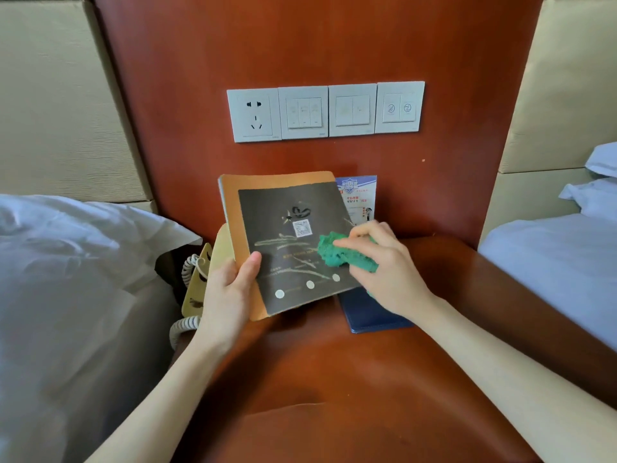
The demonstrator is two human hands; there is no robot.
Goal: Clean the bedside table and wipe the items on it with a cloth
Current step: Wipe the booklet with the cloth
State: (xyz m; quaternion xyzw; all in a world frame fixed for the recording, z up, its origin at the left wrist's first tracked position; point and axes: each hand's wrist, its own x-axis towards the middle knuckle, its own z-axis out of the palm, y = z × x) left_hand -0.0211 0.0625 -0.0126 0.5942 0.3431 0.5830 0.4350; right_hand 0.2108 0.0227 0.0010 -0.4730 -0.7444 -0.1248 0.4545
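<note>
Left hand (pixel 230 285) grips the booklet (pixel 293 242) by its lower-left edge, thumb on the dark cover, holding it tilted above the bedside table (pixel 334 379). Right hand (pixel 384 262) bunches the green cloth (pixel 337 252), fingers curled round it, pressing it on the cover. Blue folder (pixel 370 315) lies flat on the table beneath.

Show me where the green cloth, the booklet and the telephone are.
green cloth (pixel 329 250), head view, on its bunched left end.
booklet (pixel 287 259), head view, middle of the dark cover.
telephone (pixel 197 282), head view, on its cream handset.
</note>
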